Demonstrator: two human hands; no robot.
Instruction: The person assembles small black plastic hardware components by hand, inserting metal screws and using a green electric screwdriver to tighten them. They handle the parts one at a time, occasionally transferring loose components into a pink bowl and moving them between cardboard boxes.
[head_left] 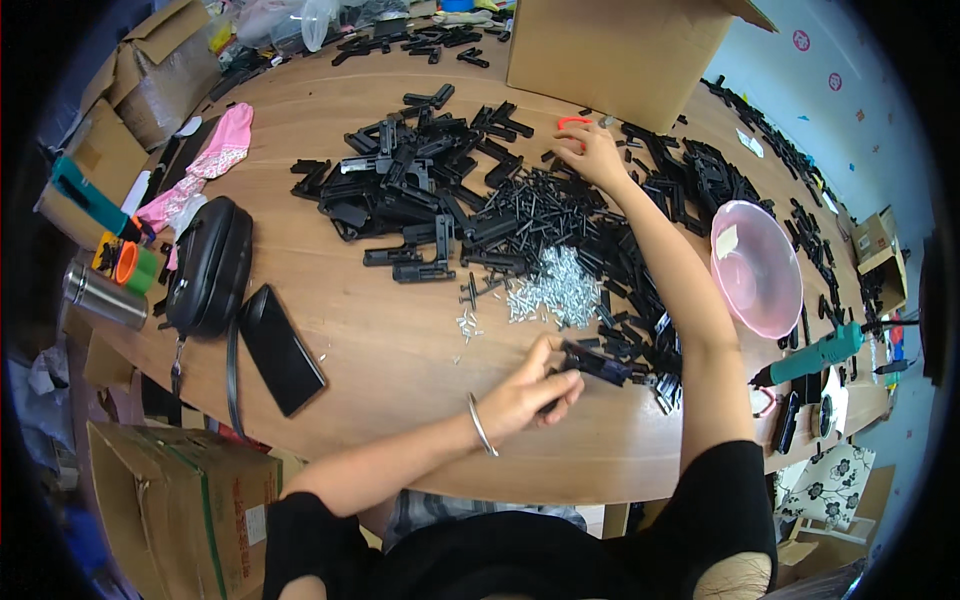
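Note:
My left hand [540,388] is closed around a black pistol-shaped plastic piece [597,366] near the table's front edge. A silver bangle circles that wrist. My right arm stretches across the table, and my right hand [594,156] is at a small red ring-shaped item [574,122] by the large cardboard box. Its fingers look bent and apart, with no held thing visible. Between the hands lie a pile of black screw-like pins [540,215] and a heap of small silver screws [556,290]. Black pistol-shaped parts [400,175] are piled to the left of them.
A large cardboard box [610,55] stands at the back. On the right are a pink bowl [785,265] and a teal power screwdriver [822,355]. A phone [281,350], black case [212,265] and steel flask [105,295] are on the left, above an open carton [170,510].

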